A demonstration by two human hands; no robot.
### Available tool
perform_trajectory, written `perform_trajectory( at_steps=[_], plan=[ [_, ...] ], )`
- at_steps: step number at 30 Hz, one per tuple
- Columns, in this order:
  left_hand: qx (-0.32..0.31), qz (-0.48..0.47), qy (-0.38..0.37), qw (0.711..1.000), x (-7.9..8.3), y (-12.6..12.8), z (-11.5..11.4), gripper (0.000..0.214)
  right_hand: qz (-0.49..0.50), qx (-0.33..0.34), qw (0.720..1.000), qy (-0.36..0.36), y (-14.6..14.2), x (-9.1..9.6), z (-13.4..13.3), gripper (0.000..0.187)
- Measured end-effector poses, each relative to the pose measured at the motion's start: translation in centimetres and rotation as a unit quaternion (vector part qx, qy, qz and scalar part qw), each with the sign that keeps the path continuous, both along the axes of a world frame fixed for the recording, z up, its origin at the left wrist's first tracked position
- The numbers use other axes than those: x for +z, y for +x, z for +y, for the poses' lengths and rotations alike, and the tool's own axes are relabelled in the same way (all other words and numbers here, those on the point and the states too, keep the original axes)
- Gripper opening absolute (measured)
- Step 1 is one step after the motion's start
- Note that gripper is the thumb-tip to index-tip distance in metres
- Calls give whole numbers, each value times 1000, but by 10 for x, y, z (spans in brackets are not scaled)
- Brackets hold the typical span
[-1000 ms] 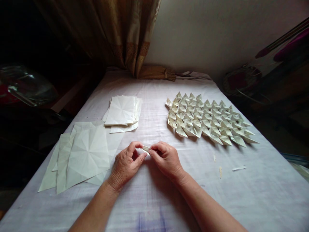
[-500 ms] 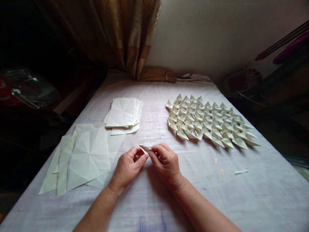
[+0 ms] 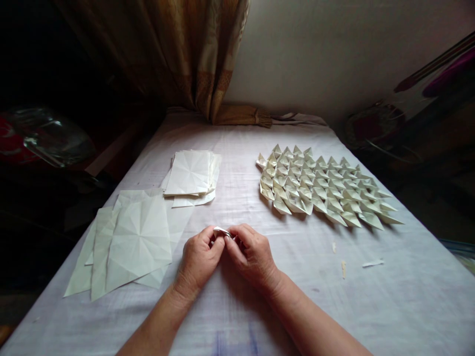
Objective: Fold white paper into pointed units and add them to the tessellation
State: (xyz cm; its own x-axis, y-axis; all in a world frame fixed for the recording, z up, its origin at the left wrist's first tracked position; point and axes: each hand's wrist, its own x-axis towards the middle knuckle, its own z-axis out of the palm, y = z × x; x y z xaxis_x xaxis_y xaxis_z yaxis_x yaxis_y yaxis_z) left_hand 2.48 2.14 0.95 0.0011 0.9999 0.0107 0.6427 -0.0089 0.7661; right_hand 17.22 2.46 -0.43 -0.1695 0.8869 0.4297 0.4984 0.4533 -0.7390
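A small piece of folded paper point(image 3: 221, 231) is pinched between my two hands above the middle of the table, mostly covered by the fingers. My left hand point(image 3: 200, 254) grips its left end with thumb and fingers closed. On its right end, my right hand point(image 3: 253, 252) is closed in the same way. To the left lie loose creased paper sheets point(image 3: 141, 235), with a neater stack of creased paper point(image 3: 189, 173) behind them. Rows of folded paper boats point(image 3: 319, 190) stand close together on the right, apart from my hands.
A pale cloth point(image 3: 297, 306) covers the table. Small paper scraps point(image 3: 343, 269) and a thin white strip point(image 3: 373, 263) lie right of my hands. A brown curtain point(image 3: 208, 64) hangs down to the far edge, against a wall point(image 3: 315, 59).
Both hands still hold the folded paper. It has turned and now shows as a narrower, curved edge, with the fingers drawn a little closer together. The view has shifted slightly.
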Motion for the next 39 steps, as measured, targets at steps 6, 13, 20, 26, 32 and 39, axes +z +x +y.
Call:
perform_trajectory(
  at_steps=[6, 13, 20, 26, 32, 39],
  plan=[
    [-3, 33, 6, 999, -1, -1, 0, 18, 37, 44, 997, -44, 5, 4, 2, 18],
    [-9, 92, 24, 995, 2, 0, -2, 20, -16, -3, 1000, -21, 2, -4, 3, 14],
    [2, 136, -8, 991, 4, 1, 1, 17, -67, -38, 997, -6, -3, -5, 3, 10],
    [21, 116, -56, 991, 7, 2, 4, 21, -96, -58, 993, -22, -7, -5, 3, 7],
    [27, 115, -105, 987, 10, 3, 8, 21, -125, -52, 991, -16, -8, -4, 5, 16],
    [34, 88, -117, 989, 11, 3, 11, 22, -151, -62, 985, -51, -9, -3, 6, 15]
  ],
)
